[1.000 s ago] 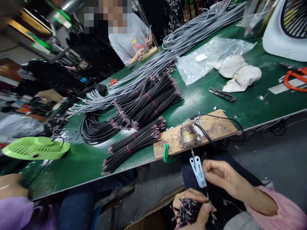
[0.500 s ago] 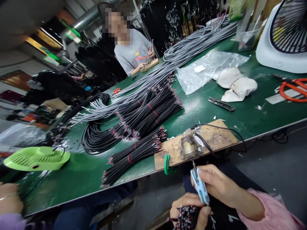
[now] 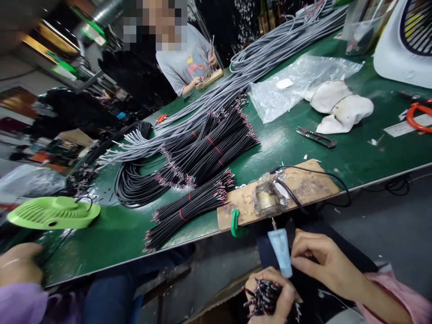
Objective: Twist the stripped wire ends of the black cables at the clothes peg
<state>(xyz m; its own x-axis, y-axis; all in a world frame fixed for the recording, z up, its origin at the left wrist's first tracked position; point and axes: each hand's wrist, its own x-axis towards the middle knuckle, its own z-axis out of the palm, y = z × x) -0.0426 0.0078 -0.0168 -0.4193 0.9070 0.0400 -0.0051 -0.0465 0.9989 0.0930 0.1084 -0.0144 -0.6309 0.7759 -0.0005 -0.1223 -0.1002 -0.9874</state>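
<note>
My left hand (image 3: 270, 294) is closed around a bundle of black cables (image 3: 263, 297), their stripped red and white wire ends pointing up at me. Just above that thumb stands a light blue clip-like tool (image 3: 281, 254) with a thin metal tip reaching up towards the board's edge. Beside the tool's right side is my right hand (image 3: 319, 258), fingers curled and thumb pressed in; anything between its fingertips is too small to make out. Above the tool, a scorched, residue-covered metal block (image 3: 268, 200) sits on a wooden board (image 3: 310, 180).
A green clamp (image 3: 236, 223) grips the board's front edge. Tied black cable bundles (image 3: 189, 211) and long grey cables (image 3: 256, 69) lie on the green table. Snips (image 3: 317, 137), a white cloth (image 3: 342, 105) and a green fan (image 3: 56, 213) are there too. A co-worker's hand (image 3: 20, 265) rests at left.
My right hand has come off the blue tool and moved slightly right, its fingers curling. The tool now shows its flat broad side. The view has tilted down a little.
</note>
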